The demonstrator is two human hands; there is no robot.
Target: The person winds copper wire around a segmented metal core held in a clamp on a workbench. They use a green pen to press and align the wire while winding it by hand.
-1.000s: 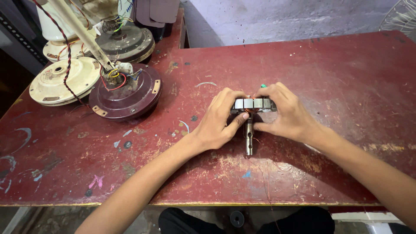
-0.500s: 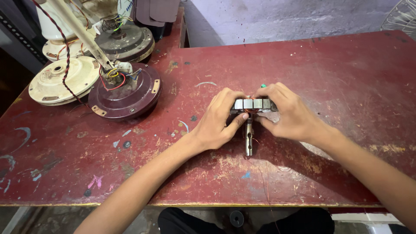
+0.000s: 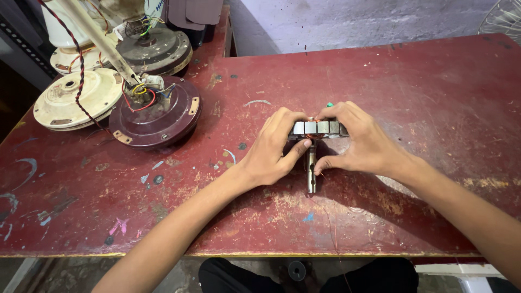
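A small motor stator [image 3: 319, 128] with a steel laminated rim and copper winding stands on its edge on the worn red table [image 3: 423, 81]. Its metal shaft [image 3: 311, 169] points toward me. My left hand [image 3: 274, 149] grips the stator from the left, thumb pressed under the rim. My right hand [image 3: 361, 142] cups it from the right, fingers over the top and thumb near the shaft. A thin copper wire trails from the stator toward the table's front edge.
At the back left lie a dark maroon ceiling-fan motor housing [image 3: 157, 116] with coloured wires and a pale rod, a cream fan housing [image 3: 76, 97], and a grey one [image 3: 154, 49] behind. A wire fan guard [image 3: 502, 16] shows at the top right.
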